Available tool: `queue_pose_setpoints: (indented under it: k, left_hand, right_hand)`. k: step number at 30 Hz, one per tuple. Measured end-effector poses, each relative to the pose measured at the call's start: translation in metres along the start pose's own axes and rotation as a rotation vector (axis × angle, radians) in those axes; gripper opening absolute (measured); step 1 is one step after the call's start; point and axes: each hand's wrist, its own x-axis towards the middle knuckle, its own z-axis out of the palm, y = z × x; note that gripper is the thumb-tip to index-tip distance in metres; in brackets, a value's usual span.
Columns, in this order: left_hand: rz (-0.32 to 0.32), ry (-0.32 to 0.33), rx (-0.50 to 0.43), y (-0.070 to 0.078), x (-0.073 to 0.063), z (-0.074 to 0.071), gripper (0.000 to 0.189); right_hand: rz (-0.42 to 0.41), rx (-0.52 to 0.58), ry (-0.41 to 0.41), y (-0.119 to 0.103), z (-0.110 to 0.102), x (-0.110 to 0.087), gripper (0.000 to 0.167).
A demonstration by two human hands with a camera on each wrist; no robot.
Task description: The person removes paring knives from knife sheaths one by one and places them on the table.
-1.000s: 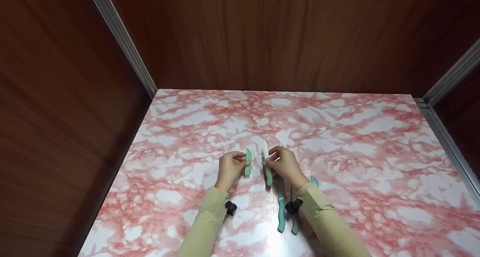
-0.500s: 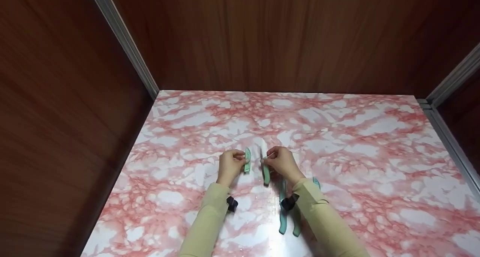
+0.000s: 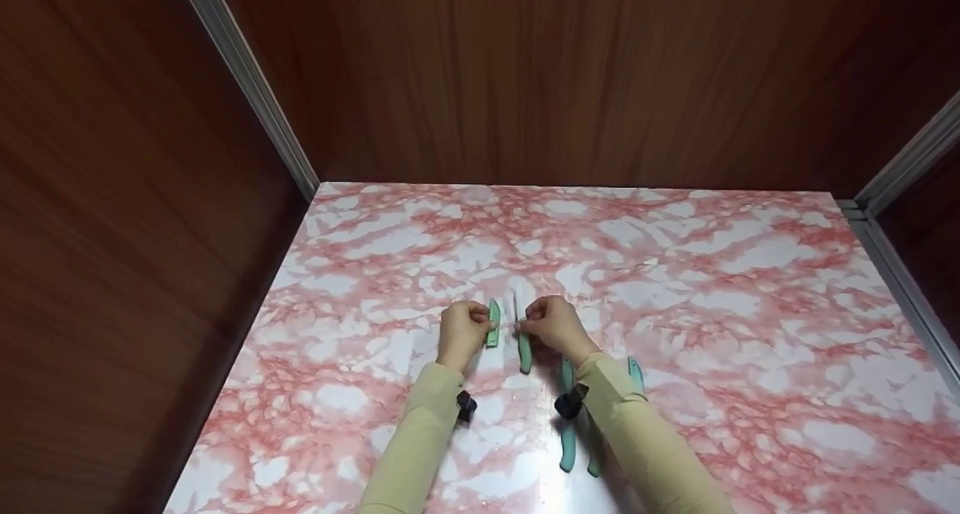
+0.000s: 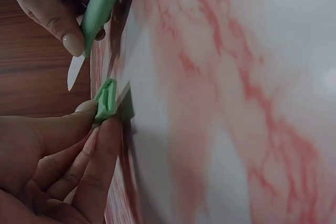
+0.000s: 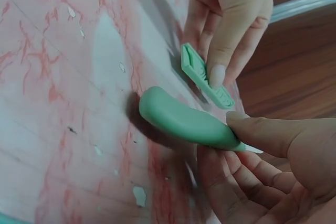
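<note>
While both long axes run roughly toward the wood wall (image 3: 525,79), the left hand (image 3: 461,335)'s got a green sheath (image 3: 493,336) pinched, and the green-handled knife (image 3: 525,354) is just to its right, not touching, pinched by the right hand (image 3: 559,328) around where its blade (image 4: 75,73) starts, over the tabletop (image 3: 750,311).

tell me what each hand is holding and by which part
Left hand: a green slotted cover, pinched near its middle. Right hand: a knife, by its green handle, just behind the blade.
</note>
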Motion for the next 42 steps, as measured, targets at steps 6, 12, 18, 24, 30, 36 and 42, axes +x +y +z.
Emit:
queue_pose_setpoints:
  k: [6, 12, 18, 24, 30, 36, 42]
  left_hand:
    - [-0.011, -0.007, 0.002, -0.001, 0.002, 0.0, 0.011]
    - [-0.002, 0.002, 0.037, -0.001, 0.004, -0.001, 0.011]
    - [0.007, 0.008, 0.049, -0.002, 0.005, -0.001, 0.011]
    - [0.003, 0.004, 0.051, -0.002, 0.005, 0.0, 0.011]
    - [-0.02, 0.008, 0.039, -0.003, 0.005, 0.0, 0.01]
    - [-0.043, 0.021, 0.029, -0.003, 0.005, 0.001, 0.01]
    - [-0.059, 0.025, 0.005, -0.004, 0.005, 0.001, 0.01]
  right_hand:
    - [-0.006, 0.0, -0.009, -0.001, 0.008, 0.002, 0.016]
    - [-0.001, -0.023, 0.01, -0.001, 0.013, 0.006, 0.017]
    - [0.025, -0.033, -0.002, -0.001, 0.014, 0.009, 0.016]
    - [0.022, -0.043, -0.001, -0.002, 0.013, 0.01, 0.016]
    - [0.011, -0.053, 0.005, -0.003, 0.013, 0.009, 0.018]
    - [0.001, -0.053, -0.017, -0.005, 0.012, 0.009, 0.019]
    - [-0.013, -0.087, 0.002, -0.005, 0.014, 0.011, 0.022]
